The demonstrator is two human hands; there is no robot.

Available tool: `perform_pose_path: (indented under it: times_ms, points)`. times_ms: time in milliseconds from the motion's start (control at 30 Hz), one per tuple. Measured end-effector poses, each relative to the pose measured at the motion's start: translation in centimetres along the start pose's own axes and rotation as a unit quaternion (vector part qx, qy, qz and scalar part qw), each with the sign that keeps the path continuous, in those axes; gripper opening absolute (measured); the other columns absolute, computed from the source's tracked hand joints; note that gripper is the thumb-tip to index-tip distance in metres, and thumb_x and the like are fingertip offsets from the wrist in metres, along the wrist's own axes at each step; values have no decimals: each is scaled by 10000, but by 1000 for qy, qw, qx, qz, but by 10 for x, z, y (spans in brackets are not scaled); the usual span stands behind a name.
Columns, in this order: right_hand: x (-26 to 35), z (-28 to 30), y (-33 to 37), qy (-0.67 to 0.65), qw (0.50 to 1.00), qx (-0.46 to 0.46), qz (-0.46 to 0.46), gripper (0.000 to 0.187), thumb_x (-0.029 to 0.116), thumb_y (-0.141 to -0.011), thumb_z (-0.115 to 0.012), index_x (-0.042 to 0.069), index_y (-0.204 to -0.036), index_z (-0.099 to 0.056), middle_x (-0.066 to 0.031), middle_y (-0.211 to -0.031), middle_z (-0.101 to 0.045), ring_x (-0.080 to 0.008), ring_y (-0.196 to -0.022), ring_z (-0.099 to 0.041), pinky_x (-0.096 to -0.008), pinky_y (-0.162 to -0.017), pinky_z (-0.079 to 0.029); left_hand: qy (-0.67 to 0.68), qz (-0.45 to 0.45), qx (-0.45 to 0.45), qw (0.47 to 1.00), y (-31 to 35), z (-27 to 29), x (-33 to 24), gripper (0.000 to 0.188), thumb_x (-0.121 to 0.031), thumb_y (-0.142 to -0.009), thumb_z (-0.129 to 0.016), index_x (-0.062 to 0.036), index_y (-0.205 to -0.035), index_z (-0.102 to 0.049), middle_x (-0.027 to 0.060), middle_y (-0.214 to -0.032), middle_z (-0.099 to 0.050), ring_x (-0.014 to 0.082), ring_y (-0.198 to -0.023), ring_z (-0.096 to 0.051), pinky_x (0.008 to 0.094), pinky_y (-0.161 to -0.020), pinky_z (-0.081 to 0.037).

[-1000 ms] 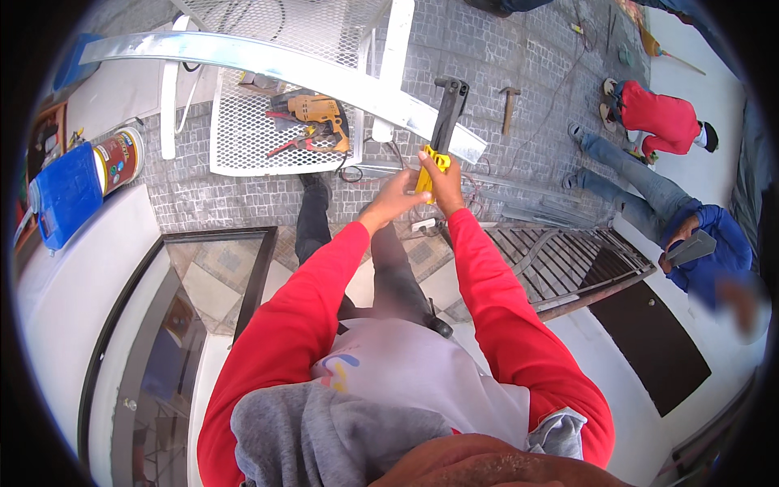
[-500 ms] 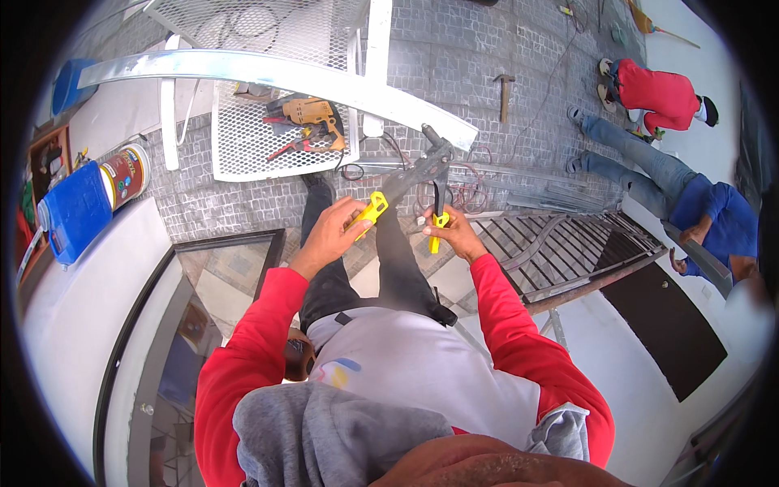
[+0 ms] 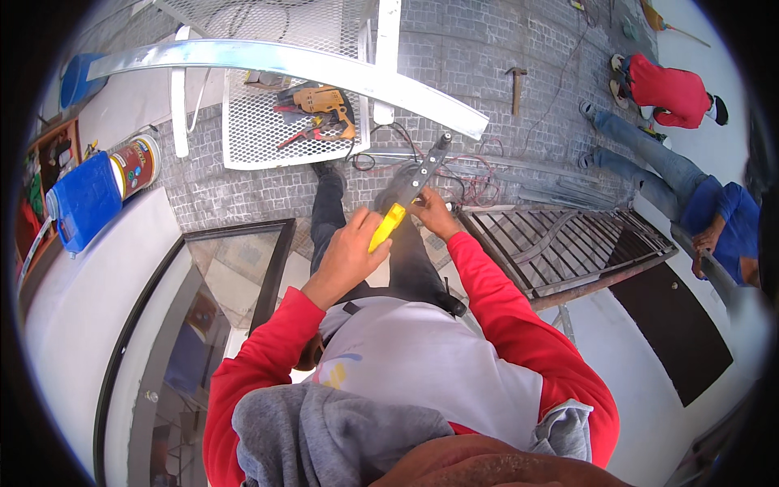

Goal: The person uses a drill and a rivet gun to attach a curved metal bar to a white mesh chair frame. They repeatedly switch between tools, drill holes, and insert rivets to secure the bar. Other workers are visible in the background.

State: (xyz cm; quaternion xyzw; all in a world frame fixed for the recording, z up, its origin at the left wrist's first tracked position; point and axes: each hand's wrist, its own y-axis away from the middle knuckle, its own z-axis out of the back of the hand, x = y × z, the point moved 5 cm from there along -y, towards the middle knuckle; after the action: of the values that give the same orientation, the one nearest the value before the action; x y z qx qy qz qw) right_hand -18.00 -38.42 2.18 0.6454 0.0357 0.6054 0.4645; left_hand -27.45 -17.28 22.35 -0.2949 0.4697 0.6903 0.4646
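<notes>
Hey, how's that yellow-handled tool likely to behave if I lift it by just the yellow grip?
The yellow-handled tool will probably feel stiff, since its long arm looks like flat metal. It may be nose-heavy, with that metal reaching beyond the yellow grip in the left hand. Bolts along the arm suggest joints, so parts might swing.

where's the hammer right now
In the head view, the hammer lies on the grey paving, upper right of centre, just past the right end of the long metal strip.
</notes>
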Motion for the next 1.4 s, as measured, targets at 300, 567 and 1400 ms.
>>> perform_pose_path:
  times_ms: [300, 567, 1400]
  points:
    - [68, -37, 7, -217, 967, 117, -64, 454, -130, -872, -612, 51, -1287, -581, -110, -1240, -690, -232, -1161, -680, -383, -998, -538, 87, 38, 0, 996, 14, -14, 60, 386, -162, -895, -781, -7, -1180, -571, 143, -1044, -592, 335, -850, -687, 418, -710, -562]
    - [29, -28, 50, -196, 966, 118, -121, 488, -197, -807, -547, 65, -1209, -636, -13, -1092, -690, -151, -1054, -646, -309, -948, -490, -5, 159, -258, 953, -106, 139, 325, 204, -100, -929, -722, -1, -1102, -678, 181, -981, -719, 315, -878, -732, 408, -766, -581]
    - [-16, -75, 70, -190, 939, 63, -278, 554, -160, -880, -540, 82, -1374, -605, 1, -1186, -683, -126, -1076, -644, -290, -949, -502, -541, -23, -128, 831, -324, 162, 494, 257, -174, -938, -609, -121, -1140, -758, 129, -1059, -771, 324, -1009, -735, 467, -815, -579]
